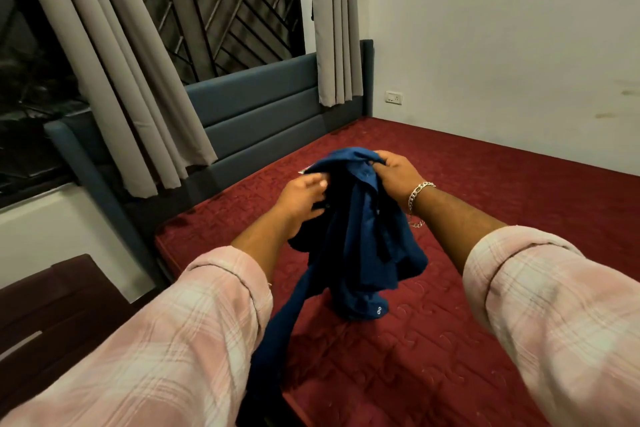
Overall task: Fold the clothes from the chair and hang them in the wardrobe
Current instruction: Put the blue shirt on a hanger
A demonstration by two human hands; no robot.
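A dark blue shirt (pixel 360 246) hangs bunched in the air above the red mattress (pixel 467 340). My right hand (pixel 394 172), with a silver bracelet on the wrist, grips the top of the shirt near its collar. My left hand (pixel 301 199) holds the fabric just to the left, its fingers curled into the cloth. One long part of the shirt trails down toward the lower left, past the edge of the bed. Both my forearms wear rolled pink plaid sleeves. Neither chair nor wardrobe is in view.
A grey-blue padded headboard (pixel 256 107) runs along the far left side of the bed under a barred window with beige curtains (pixel 138 80). White walls close the right side. Dark wooden furniture (pixel 52 308) stands at the lower left.
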